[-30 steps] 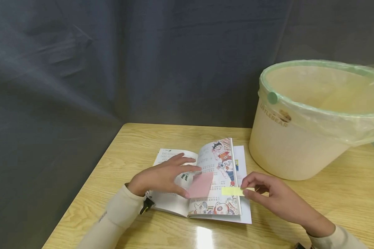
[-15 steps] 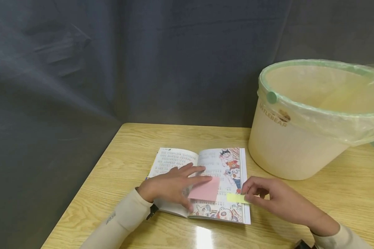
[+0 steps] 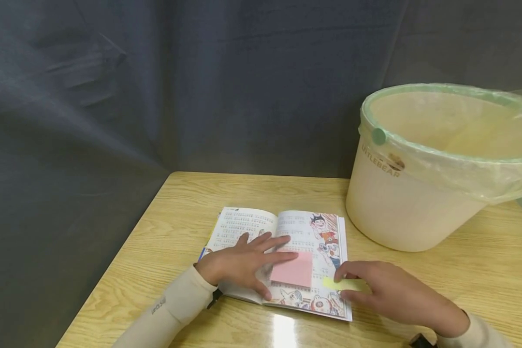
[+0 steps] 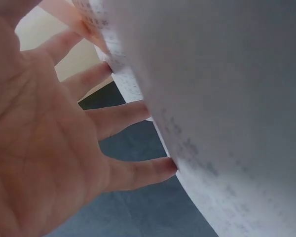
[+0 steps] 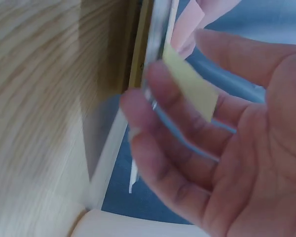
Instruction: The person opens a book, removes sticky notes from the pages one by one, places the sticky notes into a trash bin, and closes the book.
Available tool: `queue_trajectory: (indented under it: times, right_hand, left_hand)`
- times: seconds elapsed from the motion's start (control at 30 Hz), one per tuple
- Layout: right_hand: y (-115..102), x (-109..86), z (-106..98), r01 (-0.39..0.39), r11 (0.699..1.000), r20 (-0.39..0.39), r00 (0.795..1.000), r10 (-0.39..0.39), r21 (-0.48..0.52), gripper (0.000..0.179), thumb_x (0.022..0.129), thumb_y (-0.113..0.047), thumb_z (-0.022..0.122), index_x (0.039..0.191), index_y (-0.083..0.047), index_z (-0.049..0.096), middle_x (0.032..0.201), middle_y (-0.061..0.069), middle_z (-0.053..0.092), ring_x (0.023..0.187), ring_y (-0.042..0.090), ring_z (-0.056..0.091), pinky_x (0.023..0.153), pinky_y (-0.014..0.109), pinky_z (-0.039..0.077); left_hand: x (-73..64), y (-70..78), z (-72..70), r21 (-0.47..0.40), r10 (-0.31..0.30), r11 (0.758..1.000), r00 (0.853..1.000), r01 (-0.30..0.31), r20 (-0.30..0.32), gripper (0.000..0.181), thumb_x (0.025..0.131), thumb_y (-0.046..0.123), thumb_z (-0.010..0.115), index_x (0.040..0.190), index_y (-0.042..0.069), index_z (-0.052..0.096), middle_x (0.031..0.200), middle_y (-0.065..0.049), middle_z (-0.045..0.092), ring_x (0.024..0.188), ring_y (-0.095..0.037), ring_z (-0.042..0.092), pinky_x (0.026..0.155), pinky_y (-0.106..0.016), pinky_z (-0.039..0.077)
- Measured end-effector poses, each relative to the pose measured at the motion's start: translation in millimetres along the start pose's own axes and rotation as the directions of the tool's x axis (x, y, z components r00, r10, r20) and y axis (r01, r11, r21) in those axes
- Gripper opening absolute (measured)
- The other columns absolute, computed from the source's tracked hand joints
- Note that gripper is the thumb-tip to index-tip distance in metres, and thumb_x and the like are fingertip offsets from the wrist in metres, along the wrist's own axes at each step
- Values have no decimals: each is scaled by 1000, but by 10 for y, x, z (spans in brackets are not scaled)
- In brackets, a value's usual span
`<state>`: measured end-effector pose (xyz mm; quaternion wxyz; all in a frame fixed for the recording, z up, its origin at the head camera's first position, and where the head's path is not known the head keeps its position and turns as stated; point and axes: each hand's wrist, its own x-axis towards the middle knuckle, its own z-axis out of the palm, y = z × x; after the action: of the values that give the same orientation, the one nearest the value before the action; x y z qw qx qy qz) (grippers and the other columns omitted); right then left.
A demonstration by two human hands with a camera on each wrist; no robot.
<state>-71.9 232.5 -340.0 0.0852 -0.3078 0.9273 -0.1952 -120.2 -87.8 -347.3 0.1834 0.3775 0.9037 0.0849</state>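
An illustrated book lies open on the wooden table. Across its right page sits a pink sticky note. My left hand spreads over the middle of the book, fingertips on the pages and one finger over the note's top edge; in the left wrist view its fingers are straight and apart. A pale yellow paper strip juts from the right page's outer edge. Around it is my right hand, thumb and fingers parted. From the right wrist view, the yellow strip stands between them unpinched, its outer end loose.
A large cream bin with a green rim and a clear plastic liner stands behind my right hand. Dark cloth hangs behind and left of the table.
The raised right page has come down flat, with the pink note lying flat on it. My left hand shifted slightly right. My right hand moved nearer and let go of the yellow strip.
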Motion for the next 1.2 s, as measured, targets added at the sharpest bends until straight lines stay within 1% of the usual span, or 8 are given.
queue_trajectory:
  times: [0.1,0.17,0.33,0.53,0.73,0.97,1.03,1.2]
  right_hand:
    - [-29,-7,36,-24,995,-52,998,20,-94,21,90,-47,69,108,-40,62,116,-19,61,104,6,61,82,34,55]
    - [-50,-7,61,-30,991,-98,995,18,-132,24,87,-44,72,109,-38,63,122,-13,60,111,13,60,85,38,56]
    - [-90,2,148,13,984,-136,990,-38,-178,35,86,-43,75,117,-34,62,135,-4,55,123,23,55,94,47,54]
    - [-144,53,282,58,984,-83,994,-72,-170,44,85,-50,72,124,-33,58,133,-12,55,124,18,54,99,47,51]
    - [-159,80,386,119,971,-126,981,-147,-206,53,84,-49,74,130,-29,56,130,-11,56,119,17,57,97,45,53]
    - [-204,82,437,91,978,-113,987,-113,-189,52,86,-47,72,132,-31,54,132,-14,54,121,13,55,98,44,52]
    - [-213,90,450,103,972,-131,983,-132,-212,53,86,-46,73,133,-29,54,133,-12,54,121,13,55,98,44,52]
    - [-201,109,474,162,939,-215,948,-233,-302,58,80,-39,78,131,-22,57,132,-8,56,121,14,56,96,42,53]
  left_hand:
    - [15,9,34,16,6,1000,1000,-6,-4,95,78,55,76,155,50,21,167,18,2,156,-31,10,117,-71,11]
    - [22,21,55,35,17,999,1000,-17,-5,94,79,55,74,155,50,19,168,17,0,156,-31,8,117,-72,9]
    - [33,39,103,91,39,995,999,-38,-12,91,80,58,70,155,50,18,168,17,-3,157,-29,5,116,-74,4]
    - [52,54,143,106,41,994,999,-39,-18,90,80,58,69,155,48,20,168,16,-4,157,-29,4,114,-76,1]
    - [78,72,164,137,45,990,999,-43,-15,90,80,58,68,155,47,19,168,15,-5,157,-29,4,114,-76,2]
    - [87,110,166,181,30,983,1000,-28,-9,91,81,60,66,156,47,17,168,14,-6,157,-30,5,113,-77,6]
    - [88,137,174,179,23,984,1000,-21,-6,90,82,61,64,157,46,15,168,14,-7,157,-30,4,112,-78,8]
    - [76,215,211,167,26,986,1000,-26,1,89,84,64,59,157,46,11,168,14,-9,156,-31,3,110,-79,12]
